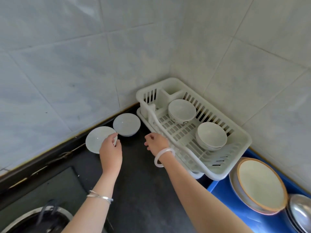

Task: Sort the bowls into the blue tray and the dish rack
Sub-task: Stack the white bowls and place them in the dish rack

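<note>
Loose bowls: two white bowls on the dark counter (138,174) at its back edge by the tiled wall; the nearer bowl (96,140) tilts up toward the camera, the farther bowl (126,124) sits upright just beside it, rims almost touching
Left hand (111,150): fingers (114,137) pinch the right rim of the nearer bowl
Right hand (156,142): hangs above bare counter, fingers loosely curled around nothing, just left of the rack's front rail
Dish rack (239,133): white plastic, set in the back corner of the counter; two bowls (181,111) (211,135) upright inside, well apart; the far one carries a dark mark near its base, too small to read
Blue tray (218,187): at the right edge, touching the rack's near end; holds stacked plates (259,184) and a metal lid (301,211)
Open room: bare counter between the hands and toward the camera; a sink (33,217) at the near left corner
</note>
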The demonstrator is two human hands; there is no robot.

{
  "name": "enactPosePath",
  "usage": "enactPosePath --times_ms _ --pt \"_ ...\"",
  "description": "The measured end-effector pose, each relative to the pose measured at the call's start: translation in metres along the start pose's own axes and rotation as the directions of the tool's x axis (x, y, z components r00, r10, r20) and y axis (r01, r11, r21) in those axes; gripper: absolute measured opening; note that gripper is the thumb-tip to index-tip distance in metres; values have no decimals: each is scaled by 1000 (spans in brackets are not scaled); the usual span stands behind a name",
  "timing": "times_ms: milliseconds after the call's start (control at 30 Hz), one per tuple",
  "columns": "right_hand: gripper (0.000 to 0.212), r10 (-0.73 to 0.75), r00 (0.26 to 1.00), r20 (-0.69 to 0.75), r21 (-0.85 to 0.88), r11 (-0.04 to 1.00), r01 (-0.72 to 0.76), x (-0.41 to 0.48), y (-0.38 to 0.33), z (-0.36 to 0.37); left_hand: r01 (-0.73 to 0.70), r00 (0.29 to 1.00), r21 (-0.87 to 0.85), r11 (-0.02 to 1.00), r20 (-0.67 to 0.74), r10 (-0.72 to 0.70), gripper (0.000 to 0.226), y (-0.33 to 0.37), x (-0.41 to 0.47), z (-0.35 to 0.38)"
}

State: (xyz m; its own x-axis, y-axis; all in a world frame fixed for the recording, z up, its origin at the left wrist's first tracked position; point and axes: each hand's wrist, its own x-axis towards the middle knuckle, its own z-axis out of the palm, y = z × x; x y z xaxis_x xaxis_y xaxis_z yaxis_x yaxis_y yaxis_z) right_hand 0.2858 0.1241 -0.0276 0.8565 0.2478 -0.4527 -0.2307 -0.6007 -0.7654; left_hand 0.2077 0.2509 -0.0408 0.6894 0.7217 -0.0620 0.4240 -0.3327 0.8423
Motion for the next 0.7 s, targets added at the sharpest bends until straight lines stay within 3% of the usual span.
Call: enactPosePath --times_ms 133,300,500,567,700 --pt "36 65 997 39 -75 995 -62 29 -2 24 17 990 75 997 -143 -6 35 -37 24 -18" --pt "48 92 996 5 -110 990 -91 70 -13 39 69 983 133 989 -180 -45 50 -67 46 -26" --pt "22 154 988 -12 33 988 -153 98 -22 54 241 949 -117 964 -178 -259 50 -82 58 -26" --pt "12 172 985 -19 86 982 -169 99 -23 56 256 947 -161 953 -158 -281 47 -85 61 -25" --pt "12 169 984 -60 134 978 -160 95 -24 53 274 948 -276 921 -86 -307 44 -90 61 -25"
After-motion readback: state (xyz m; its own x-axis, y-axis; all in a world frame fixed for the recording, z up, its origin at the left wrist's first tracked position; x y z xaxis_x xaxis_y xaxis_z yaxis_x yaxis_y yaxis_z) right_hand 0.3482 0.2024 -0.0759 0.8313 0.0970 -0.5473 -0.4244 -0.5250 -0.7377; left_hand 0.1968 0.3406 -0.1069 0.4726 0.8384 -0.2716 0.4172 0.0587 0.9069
